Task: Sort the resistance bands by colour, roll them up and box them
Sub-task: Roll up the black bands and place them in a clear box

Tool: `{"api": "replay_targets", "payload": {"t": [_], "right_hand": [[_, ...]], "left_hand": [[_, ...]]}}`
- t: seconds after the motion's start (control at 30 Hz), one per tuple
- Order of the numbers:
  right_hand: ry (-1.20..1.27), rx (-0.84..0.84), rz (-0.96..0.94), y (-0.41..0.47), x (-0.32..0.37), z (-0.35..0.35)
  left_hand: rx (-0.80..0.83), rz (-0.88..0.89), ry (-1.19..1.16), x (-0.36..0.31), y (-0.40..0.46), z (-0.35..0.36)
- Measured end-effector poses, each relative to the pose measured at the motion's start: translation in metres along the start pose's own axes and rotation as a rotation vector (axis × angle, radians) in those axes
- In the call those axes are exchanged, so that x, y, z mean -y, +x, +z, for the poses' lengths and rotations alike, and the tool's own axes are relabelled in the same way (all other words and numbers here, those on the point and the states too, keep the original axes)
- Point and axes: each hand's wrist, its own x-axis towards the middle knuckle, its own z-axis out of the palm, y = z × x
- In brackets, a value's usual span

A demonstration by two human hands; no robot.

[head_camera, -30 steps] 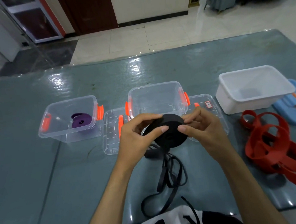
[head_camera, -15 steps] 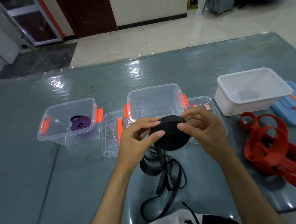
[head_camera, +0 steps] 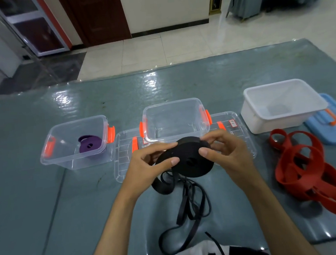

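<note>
I hold a thick roll of black resistance band (head_camera: 187, 161) in front of me, above the table. My left hand (head_camera: 146, 168) pinches its left side, thumb on the face. My right hand (head_camera: 226, 153) pinches its right side and top. Loose black band (head_camera: 188, 201) trails from the roll down to the table's near edge. A rolled purple band (head_camera: 90, 145) lies in the clear box (head_camera: 66, 160) at the left. The middle clear box (head_camera: 173, 109) just beyond the roll holds nothing. Tangled red bands (head_camera: 305, 169) lie at the right.
A white box (head_camera: 262, 120) stands at the back right, with a blue lid (head_camera: 330, 124) beside it. Two clear lids (head_camera: 124, 162) lie flat on either side of the middle box. The grey-green table cover (head_camera: 29, 206) stretches to the left.
The roll has tilted a little and the loose black band has drawn slightly further in. Both hands keep their hold and have barely shifted.
</note>
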Motion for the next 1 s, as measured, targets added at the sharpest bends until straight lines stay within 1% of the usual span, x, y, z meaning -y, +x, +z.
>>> {"api": "replay_targets", "payload": {"t": [0.07, 0.17, 0.23, 0.33, 0.4, 0.5, 0.6, 0.73, 0.8, 0.93, 1.0], "right_hand": [[-0.016, 0.083, 0.069, 0.001, 0.001, -0.002], [-0.165, 0.168, 0.116, 0.004, 0.000, -0.003], [-0.122, 0.159, 0.115, 0.002, -0.001, -0.001], [0.007, 0.050, 0.076, -0.002, 0.001, 0.001], [0.030, 0.024, 0.072, -0.004, -0.002, 0.002], [-0.034, 0.089, 0.124, -0.001, -0.004, 0.004], [-0.169, 0.131, 0.108, 0.001, -0.006, 0.007], [-0.132, 0.033, 0.032, 0.000, -0.011, 0.011], [-0.093, 0.011, 0.036, -0.001, -0.013, 0.011], [-0.020, 0.135, 0.147, 0.001, -0.013, 0.008], [-0.063, 0.176, 0.165, 0.001, -0.014, 0.008]], "left_hand": [[-0.024, -0.013, 0.007, -0.001, 0.001, 0.001], [-0.028, 0.007, 0.082, -0.001, 0.002, 0.007], [-0.013, -0.018, 0.088, -0.001, 0.002, 0.009], [0.024, -0.030, 0.015, -0.001, 0.002, 0.007], [0.000, -0.027, -0.025, 0.000, 0.003, 0.005], [-0.068, 0.006, -0.017, 0.000, 0.002, 0.009], [-0.056, 0.029, 0.043, 0.005, -0.002, 0.013], [-0.044, 0.022, 0.080, 0.015, -0.002, 0.008], [-0.053, 0.024, 0.070, 0.015, -0.002, 0.004], [-0.040, -0.025, 0.035, 0.015, -0.004, 0.006], [-0.017, -0.040, 0.029, 0.019, -0.007, 0.011]]}}
